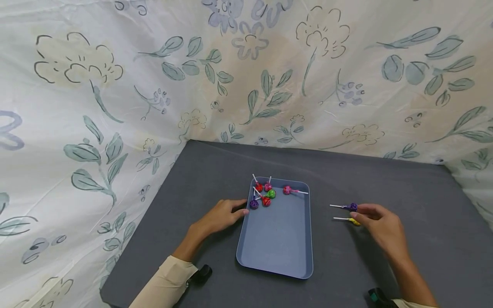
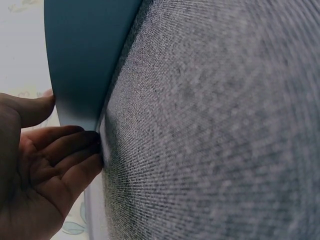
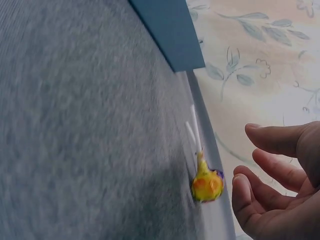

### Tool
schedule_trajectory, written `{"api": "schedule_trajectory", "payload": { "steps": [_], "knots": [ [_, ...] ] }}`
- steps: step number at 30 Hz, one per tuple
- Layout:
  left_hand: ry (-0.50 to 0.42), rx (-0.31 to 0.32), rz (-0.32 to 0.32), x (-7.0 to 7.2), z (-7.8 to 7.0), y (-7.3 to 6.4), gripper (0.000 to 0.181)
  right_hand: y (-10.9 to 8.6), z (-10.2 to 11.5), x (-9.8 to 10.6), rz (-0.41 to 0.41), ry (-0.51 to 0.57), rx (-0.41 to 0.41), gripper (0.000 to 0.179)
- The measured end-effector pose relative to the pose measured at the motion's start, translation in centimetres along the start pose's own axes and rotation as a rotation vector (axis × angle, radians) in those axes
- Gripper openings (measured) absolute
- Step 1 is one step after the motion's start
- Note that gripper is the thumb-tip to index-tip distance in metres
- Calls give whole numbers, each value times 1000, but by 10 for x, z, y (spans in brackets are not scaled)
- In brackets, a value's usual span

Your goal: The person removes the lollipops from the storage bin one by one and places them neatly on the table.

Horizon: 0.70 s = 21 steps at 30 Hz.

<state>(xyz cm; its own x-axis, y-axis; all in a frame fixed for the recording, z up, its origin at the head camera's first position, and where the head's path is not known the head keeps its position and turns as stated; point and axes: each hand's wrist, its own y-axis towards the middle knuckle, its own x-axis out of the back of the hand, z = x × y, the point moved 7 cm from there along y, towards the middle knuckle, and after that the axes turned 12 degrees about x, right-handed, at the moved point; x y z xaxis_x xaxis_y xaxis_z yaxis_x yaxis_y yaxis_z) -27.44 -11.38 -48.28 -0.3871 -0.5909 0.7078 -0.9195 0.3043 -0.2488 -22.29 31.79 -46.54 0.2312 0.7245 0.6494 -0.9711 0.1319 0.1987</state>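
A blue-grey tray (image 1: 277,239) holds several wrapped lollipops near its far end, among them a green one (image 1: 271,193), a purple one (image 1: 253,205) and a pink one (image 1: 287,190) apart from the cluster. My left hand (image 1: 222,216) touches the tray's left side, thumb at the rim and fingers fairly straight against the outer wall (image 2: 82,60). Right of the tray lie two more lollipops, one purple (image 1: 352,207) and one yellow (image 3: 207,186). Over their candy ends hovers my right hand (image 1: 381,226), thumb and fingers apart. The right wrist view shows nothing between them.
A dark grey fabric-like surface (image 1: 208,171) lies under everything. Floral cloth (image 1: 154,85) rises behind it and along the left and right sides. Dark wrist straps (image 1: 200,276) sit at both of my sleeves.
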Motion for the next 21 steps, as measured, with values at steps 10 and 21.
{"api": "schedule_trajectory", "payload": {
  "steps": [10, 21],
  "knots": [
    [-11, 1, -5, 0, -1, 1, 55, 5, 26, -10, 10, 68, 40, 45],
    [1, 7, -10, 0, -1, -1, 55, 5, 50, -26, 36, 78, 73, 47]
  ]
}}
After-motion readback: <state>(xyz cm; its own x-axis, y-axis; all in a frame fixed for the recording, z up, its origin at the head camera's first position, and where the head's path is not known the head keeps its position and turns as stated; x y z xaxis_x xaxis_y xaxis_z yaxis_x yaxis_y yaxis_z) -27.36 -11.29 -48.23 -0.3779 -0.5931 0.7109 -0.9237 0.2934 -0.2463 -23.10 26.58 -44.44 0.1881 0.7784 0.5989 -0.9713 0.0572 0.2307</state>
